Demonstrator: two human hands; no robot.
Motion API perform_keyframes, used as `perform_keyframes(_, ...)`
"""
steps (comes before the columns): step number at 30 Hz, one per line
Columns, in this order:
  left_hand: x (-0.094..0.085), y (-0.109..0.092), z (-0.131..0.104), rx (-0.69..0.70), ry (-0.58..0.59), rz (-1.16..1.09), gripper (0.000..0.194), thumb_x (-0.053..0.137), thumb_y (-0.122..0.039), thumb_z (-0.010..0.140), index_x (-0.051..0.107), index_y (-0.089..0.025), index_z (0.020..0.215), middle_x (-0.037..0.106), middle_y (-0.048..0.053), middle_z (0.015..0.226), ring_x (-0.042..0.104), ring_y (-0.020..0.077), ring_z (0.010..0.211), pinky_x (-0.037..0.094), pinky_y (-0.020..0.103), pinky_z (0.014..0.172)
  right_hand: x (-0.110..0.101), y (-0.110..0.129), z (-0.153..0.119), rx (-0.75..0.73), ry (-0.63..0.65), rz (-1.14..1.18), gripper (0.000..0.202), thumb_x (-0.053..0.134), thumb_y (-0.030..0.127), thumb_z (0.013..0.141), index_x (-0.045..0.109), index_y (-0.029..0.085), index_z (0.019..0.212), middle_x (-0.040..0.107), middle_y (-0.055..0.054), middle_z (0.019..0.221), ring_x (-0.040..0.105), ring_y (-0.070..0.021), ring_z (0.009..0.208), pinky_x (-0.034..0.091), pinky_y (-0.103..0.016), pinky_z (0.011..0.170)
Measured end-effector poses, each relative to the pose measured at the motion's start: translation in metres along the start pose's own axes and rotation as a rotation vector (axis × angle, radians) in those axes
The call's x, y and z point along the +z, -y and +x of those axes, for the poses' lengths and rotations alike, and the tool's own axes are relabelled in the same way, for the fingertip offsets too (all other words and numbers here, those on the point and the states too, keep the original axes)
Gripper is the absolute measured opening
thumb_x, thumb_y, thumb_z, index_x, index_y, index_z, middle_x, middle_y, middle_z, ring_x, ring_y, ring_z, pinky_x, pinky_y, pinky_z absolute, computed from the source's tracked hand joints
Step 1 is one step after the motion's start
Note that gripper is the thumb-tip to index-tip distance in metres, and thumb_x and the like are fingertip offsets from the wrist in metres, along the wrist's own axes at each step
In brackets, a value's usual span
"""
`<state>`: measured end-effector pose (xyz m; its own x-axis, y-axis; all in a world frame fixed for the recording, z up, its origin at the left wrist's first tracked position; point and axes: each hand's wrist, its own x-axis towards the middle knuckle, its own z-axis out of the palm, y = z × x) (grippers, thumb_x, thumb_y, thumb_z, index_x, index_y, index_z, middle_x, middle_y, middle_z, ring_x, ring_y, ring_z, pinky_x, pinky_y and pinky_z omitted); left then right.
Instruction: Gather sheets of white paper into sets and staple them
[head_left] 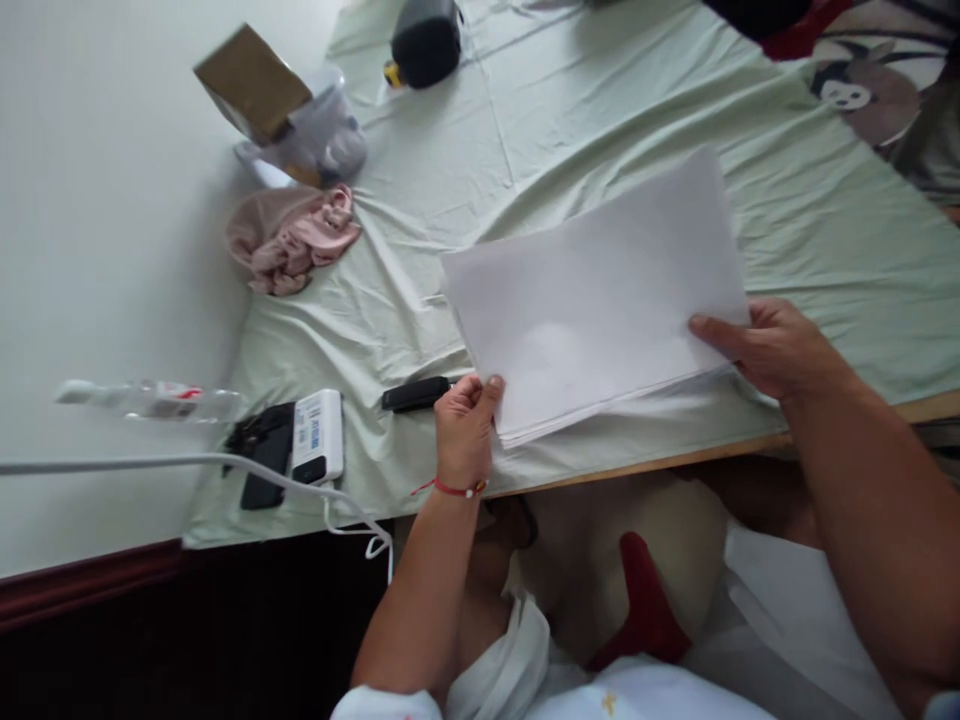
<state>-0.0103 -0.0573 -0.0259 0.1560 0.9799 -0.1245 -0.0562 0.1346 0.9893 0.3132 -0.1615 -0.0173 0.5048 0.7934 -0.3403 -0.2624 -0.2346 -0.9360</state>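
A stack of white paper sheets (600, 300) is held above the green cloth by both hands, its lower edges slightly fanned. My left hand (466, 430), with a red string bracelet at the wrist, pinches the lower left corner, thumb on top. At the right edge, my right hand (780, 350) grips the stack with its thumb on top and its other fingers hidden or curled beneath. Just left of my left hand lies a black elongated object (415, 394).
Green cloth (810, 240) covers the table. On the left are a clear bottle (176, 402), a white box (318, 436), a black phone-like item (267, 465), a white cable (187, 460) and pink fabric (300, 240). Farther back are a brown box (253, 85) and a black case (426, 42).
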Motion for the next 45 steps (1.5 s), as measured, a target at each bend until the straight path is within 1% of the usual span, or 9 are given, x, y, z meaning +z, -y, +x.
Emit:
perform_keyframes(4, 0.005, 0.004, 0.002, -0.102, -0.042, -0.023, 0.051, 0.094, -0.062, 0.067, 0.067, -0.019, 0.069, 0.064, -0.003, 0.061, 0.055, 0.0106, 0.054, 0.044, 0.023, 0.052, 0.005, -0.002, 0.003, -0.027, -0.043, -0.009, 0.016, 0.086, 0.024, 0.077, 0.080, 0.017, 0.089, 0.079, -0.007, 0.090, 0.070, -0.0138, 0.078, 0.056, -0.021, 0.073)
perform_keyframes(8, 0.009, -0.001, 0.001, -0.151, 0.101, -0.058, 0.053, 0.099, -0.057, 0.059, 0.073, -0.019, 0.087, 0.072, 0.000, 0.072, 0.064, 0.0145, 0.063, 0.051, 0.025, 0.059, 0.010, 0.003, 0.003, -0.014, -0.120, 0.040, 0.005, 0.079, 0.018, 0.081, 0.078, 0.017, 0.085, 0.078, -0.005, 0.088, 0.068, -0.0116, 0.073, 0.054, -0.020, 0.069)
perform_keyframes(14, 0.006, 0.001, 0.002, -0.156, 0.061, 0.070, 0.065, 0.095, -0.067, 0.063, 0.051, -0.019, 0.057, 0.038, -0.009, 0.048, 0.029, 0.0038, 0.042, 0.021, 0.020, 0.037, 0.014, 0.006, 0.001, -0.008, -0.143, 0.091, 0.004, 0.077, 0.015, 0.084, 0.079, 0.016, 0.087, 0.078, -0.005, 0.085, 0.067, -0.0109, 0.070, 0.053, -0.021, 0.067)
perform_keyframes(19, 0.011, -0.007, -0.001, -0.199, 0.098, -0.023, 0.062, 0.101, -0.062, 0.053, 0.059, -0.019, 0.066, 0.053, -0.007, 0.058, 0.045, 0.0057, 0.049, 0.036, 0.017, 0.042, 0.010, 0.000, 0.007, -0.048, -0.181, 0.156, 0.015, 0.088, 0.019, 0.071, 0.079, 0.017, 0.083, 0.079, -0.004, 0.087, 0.069, -0.0115, 0.071, 0.056, -0.020, 0.068)
perform_keyframes(25, 0.012, -0.011, -0.002, -0.196, 0.049, 0.062, 0.066, 0.095, -0.072, 0.056, 0.057, -0.018, 0.060, 0.045, -0.008, 0.049, 0.037, 0.0027, 0.038, 0.019, 0.016, 0.034, 0.009, -0.004, 0.011, -0.078, -0.172, 0.188, 0.026, 0.094, 0.025, 0.062, 0.080, 0.017, 0.082, 0.079, -0.003, 0.084, 0.068, -0.0120, 0.071, 0.057, -0.020, 0.066)
perform_keyframes(34, 0.014, -0.005, 0.003, -0.182, 0.022, -0.196, 0.057, 0.095, -0.066, 0.063, 0.066, -0.019, 0.072, 0.055, -0.007, 0.056, 0.046, 0.0062, 0.046, 0.036, 0.018, 0.041, 0.008, 0.002, 0.005, -0.032, -0.145, 0.196, 0.027, 0.097, 0.023, 0.061, 0.078, 0.016, 0.080, 0.078, -0.003, 0.081, 0.066, -0.0118, 0.067, 0.056, -0.023, 0.065)
perform_keyframes(39, 0.011, -0.001, 0.006, -0.129, -0.055, -0.227, 0.054, 0.106, -0.042, 0.048, 0.063, -0.018, 0.069, 0.060, -0.008, 0.060, 0.054, 0.0063, 0.054, 0.049, 0.019, 0.057, 0.011, 0.002, 0.003, -0.042, -0.085, 0.163, 0.029, 0.097, 0.027, 0.062, 0.078, 0.016, 0.080, 0.076, -0.003, 0.080, 0.067, -0.0127, 0.071, 0.057, -0.024, 0.072)
perform_keyframes(42, 0.011, -0.001, 0.006, -0.114, -0.078, -0.258, 0.052, 0.104, -0.044, 0.054, 0.060, -0.018, 0.066, 0.060, -0.008, 0.059, 0.056, 0.0078, 0.055, 0.055, 0.023, 0.064, 0.011, 0.003, 0.002, -0.030, -0.085, 0.144, 0.029, 0.097, 0.028, 0.062, 0.079, 0.017, 0.081, 0.077, -0.003, 0.081, 0.067, -0.0131, 0.072, 0.057, -0.024, 0.072)
perform_keyframes(45, 0.012, -0.001, 0.005, -0.112, -0.042, -0.268, 0.048, 0.099, -0.052, 0.062, 0.071, -0.018, 0.081, 0.073, -0.001, 0.070, 0.073, 0.0179, 0.074, 0.062, 0.033, 0.081, 0.009, 0.004, 0.002, -0.021, -0.081, 0.128, 0.029, 0.098, 0.028, 0.061, 0.078, 0.017, 0.079, 0.078, -0.003, 0.082, 0.066, -0.0121, 0.069, 0.057, -0.023, 0.070)
